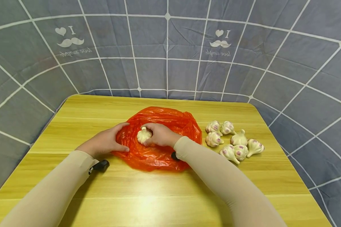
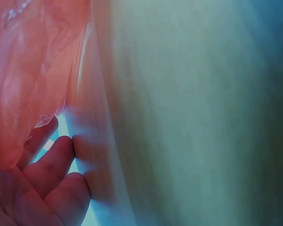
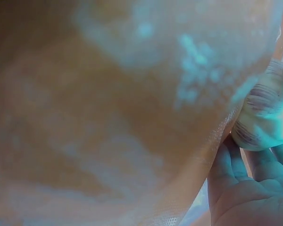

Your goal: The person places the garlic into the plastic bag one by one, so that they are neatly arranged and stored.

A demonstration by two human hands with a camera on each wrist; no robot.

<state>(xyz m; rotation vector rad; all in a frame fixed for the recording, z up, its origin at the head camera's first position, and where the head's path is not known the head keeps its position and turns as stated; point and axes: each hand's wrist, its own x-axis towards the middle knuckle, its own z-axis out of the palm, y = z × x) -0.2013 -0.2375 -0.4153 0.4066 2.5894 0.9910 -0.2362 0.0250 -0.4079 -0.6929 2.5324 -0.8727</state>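
Note:
A crumpled red plastic bag [image 1: 159, 160] lies spread out in the middle of the table, its mouth facing up. My right hand [image 1: 164, 135] is over the bag and holds a garlic bulb [image 1: 143, 135] between thumb and fingers. In the right wrist view the garlic bulb [image 3: 262, 113] has purple streaks and rests against the fingers, beside the bag's film. At the bag's left side, my left hand [image 1: 106, 140] touches the edge, thumb and forefinger spread apart. The left wrist view shows bag film [image 2: 33, 80] hanging over part of that hand, with its other fingers slightly bent.
Several garlic bulbs [image 1: 240, 152] lie in a loose group to the right of the bag, near my right forearm. The wooden table [image 1: 130, 201] ends in front of a grey checked curtain [image 1: 147, 37], which also surrounds both sides. Black wrist devices [image 1: 102, 165] sit under the cuffs.

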